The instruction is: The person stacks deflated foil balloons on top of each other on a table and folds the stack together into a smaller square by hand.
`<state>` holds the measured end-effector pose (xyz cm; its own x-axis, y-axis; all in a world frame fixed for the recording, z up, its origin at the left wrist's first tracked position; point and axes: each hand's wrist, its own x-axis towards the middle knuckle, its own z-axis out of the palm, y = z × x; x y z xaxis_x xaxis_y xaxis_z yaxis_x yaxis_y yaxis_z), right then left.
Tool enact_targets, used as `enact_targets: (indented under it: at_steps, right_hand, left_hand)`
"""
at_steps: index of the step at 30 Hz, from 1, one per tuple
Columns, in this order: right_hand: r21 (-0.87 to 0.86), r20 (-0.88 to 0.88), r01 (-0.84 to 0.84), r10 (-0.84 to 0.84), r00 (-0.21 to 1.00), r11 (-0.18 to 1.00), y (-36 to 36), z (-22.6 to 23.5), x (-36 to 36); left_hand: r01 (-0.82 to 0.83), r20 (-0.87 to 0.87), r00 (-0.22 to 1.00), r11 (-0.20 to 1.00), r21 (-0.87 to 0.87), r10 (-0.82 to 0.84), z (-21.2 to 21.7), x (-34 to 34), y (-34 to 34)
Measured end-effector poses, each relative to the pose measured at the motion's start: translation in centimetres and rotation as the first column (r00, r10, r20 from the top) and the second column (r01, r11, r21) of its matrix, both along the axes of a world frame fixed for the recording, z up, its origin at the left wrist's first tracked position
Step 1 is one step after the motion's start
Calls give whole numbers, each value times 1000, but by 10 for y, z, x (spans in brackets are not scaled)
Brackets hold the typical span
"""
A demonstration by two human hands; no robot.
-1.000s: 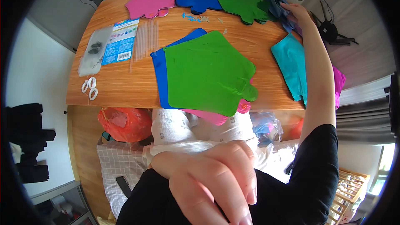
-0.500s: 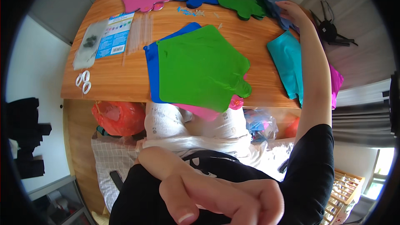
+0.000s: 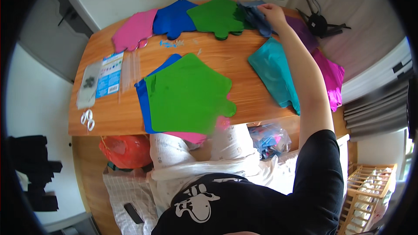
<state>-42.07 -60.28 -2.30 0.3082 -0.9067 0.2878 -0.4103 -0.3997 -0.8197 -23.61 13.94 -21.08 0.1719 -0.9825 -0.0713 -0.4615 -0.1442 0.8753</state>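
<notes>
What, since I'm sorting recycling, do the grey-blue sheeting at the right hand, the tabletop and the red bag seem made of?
Grey-blue sheeting: perhaps plastic film or foil, faint sheen; thin folds show. Tabletop: wood or laminate, satin; grain streaks show. Red bag: likely thin plastic, glossy; bright crinkles.

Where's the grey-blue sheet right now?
In the head view, the grey-blue sheet is near the far edge of the table, right of the green stack, pinched by the right hand.

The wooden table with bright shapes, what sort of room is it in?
Probably a room at home: a grey curtain, a phone on a pale cloth, and dark clothes at the left.
</notes>
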Motion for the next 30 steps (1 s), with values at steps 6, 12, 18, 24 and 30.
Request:
enact_targets:
  at_steps: [6, 12, 18, 24, 30]
  right_hand:
    - [39, -21, 9, -8, 1000, 999, 15, -2, 7]
    - [-185, 417, 305, -206, 885, 934, -33, -13, -18]
    - [-369, 31, 308, -319, 947, 877, -23, -3, -3]
    - [-269, 418, 638, -509, 752, 722, -62, 41, -58]
    - [-328, 808, 787, -276, 520, 522, -45, 86, -73]
  left_hand:
    - [82, 90, 992, 995, 55, -86, 8, 35, -17]
    - [166, 129, 976, 983, 82, -176, 3, 49, -45]
    - [166, 187, 963, 972, 166, -196, 11, 61, -48]
    - [189, 211, 948, 956, 225, -238, 12, 59, -55]
    - [176, 228, 942, 940, 293, -247, 11, 55, -49]
